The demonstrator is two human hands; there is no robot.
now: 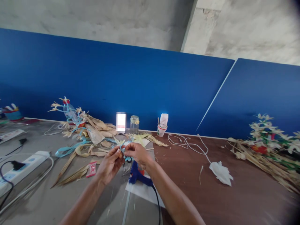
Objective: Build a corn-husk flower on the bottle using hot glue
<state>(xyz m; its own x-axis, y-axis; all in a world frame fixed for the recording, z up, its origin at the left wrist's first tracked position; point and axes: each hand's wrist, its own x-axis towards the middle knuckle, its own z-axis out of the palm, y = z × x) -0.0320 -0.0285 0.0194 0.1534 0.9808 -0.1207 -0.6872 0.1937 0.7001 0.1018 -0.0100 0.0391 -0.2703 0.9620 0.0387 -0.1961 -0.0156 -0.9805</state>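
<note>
My left hand (110,164) is closed in a pinch on the stem of a small pale husk flower (120,142), its pointed petals showing above the fingertips. A light blue strip (122,150) runs about the stem between both hands. Touching that strip, my right hand (137,153) has thumb and forefinger pressed together; how much lies inside the pinch is hidden. Just below the hands, a dark blue glue gun (138,175) rests on a white sheet (146,193), with its black cord trailing toward the front.
Dried husks (98,126) and a bottle (69,112) with husk flowers are at the left. A jar (134,124), paper cup (162,130) and white cable (187,142) stand along the blue partition (131,81). A power strip (25,170) lies left; more husk flowers (264,131) are right.
</note>
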